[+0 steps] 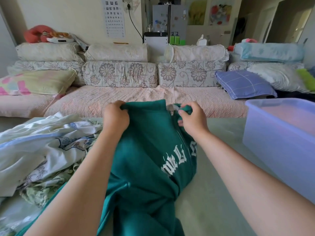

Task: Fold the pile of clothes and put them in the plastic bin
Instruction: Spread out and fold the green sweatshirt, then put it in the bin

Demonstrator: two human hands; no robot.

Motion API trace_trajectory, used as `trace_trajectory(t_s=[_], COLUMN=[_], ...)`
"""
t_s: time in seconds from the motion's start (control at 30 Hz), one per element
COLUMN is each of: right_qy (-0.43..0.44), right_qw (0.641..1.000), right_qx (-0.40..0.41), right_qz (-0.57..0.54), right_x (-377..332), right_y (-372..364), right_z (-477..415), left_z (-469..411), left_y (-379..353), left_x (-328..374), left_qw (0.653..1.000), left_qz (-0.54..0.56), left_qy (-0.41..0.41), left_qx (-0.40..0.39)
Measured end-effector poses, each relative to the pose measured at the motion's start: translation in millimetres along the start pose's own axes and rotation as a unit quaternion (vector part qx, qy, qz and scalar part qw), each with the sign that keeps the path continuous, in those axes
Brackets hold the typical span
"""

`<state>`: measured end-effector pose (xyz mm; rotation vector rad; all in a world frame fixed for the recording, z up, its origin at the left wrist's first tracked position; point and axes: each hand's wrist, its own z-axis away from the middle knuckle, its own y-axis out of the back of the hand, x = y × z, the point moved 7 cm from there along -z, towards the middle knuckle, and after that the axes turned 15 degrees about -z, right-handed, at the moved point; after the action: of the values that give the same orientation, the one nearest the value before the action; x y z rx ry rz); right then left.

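Observation:
A green zip-up sweatshirt with white lettering hangs lifted in front of me, its lower part trailing on the pale table. My left hand grips its top edge on the left. My right hand pinches the top edge on the right, beside the metal zipper pull. A pile of white, blue-patterned and light green clothes lies on the table to my left. The translucent blue plastic bin stands to my right, and I see nothing inside it.
A long sofa with a pink cover and floral cushions runs across behind the table. A blue checked pillow lies near the bin. A yellow and pink pillow rests at the sofa's left end.

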<state>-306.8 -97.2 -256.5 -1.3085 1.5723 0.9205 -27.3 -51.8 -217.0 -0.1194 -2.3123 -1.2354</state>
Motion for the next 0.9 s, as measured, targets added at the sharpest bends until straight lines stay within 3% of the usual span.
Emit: trace_trajectory(t_s=[0.1, 0.17, 0.23, 0.33, 0.5, 0.6, 0.67, 0.73, 0.77, 0.9], right_qy=[0.012, -0.017, -0.032, -0.053, -0.039, -0.093, -0.139, -0.171, -0.169, -0.090], right_qw=[0.988, 0.956, 0.927, 0.938, 0.937, 0.900, 0.840, 0.786, 0.784, 0.848], right_qx=[-0.155, -0.272, -0.318, -0.283, -0.233, -0.249, -0.294, -0.332, -0.337, -0.282], right_qz=[-0.020, 0.107, 0.197, 0.190, 0.257, 0.345, 0.435, 0.492, 0.493, 0.439], right_x=[12, 34, 58, 72, 45, 37, 42, 54, 58, 59], right_y=[-35, -55, -60, -55, -35, -21, -17, -16, -18, -27], right_z=[0, 10, 15, 13, 24, 45, 67, 90, 100, 110], left_z=[4, 15, 25, 42, 81, 110, 125, 134, 137, 136], left_y=[-24, -46, -62, -72, -59, -53, -51, -45, -39, -2], left_x=[-6, -11, -13, 8, 50, 52, 46, 45, 45, 39], left_qw=[0.995, 0.979, 0.956, 0.928, 0.913, 0.876, 0.848, 0.863, 0.875, 0.916], left_qz=[-0.003, -0.045, -0.124, -0.169, -0.133, -0.214, -0.296, -0.274, -0.244, -0.121], left_qy=[-0.026, -0.038, -0.064, -0.136, -0.241, -0.274, -0.280, -0.282, -0.290, -0.272], left_qx=[-0.097, -0.197, -0.257, -0.304, -0.300, -0.333, -0.339, -0.317, -0.302, -0.268])
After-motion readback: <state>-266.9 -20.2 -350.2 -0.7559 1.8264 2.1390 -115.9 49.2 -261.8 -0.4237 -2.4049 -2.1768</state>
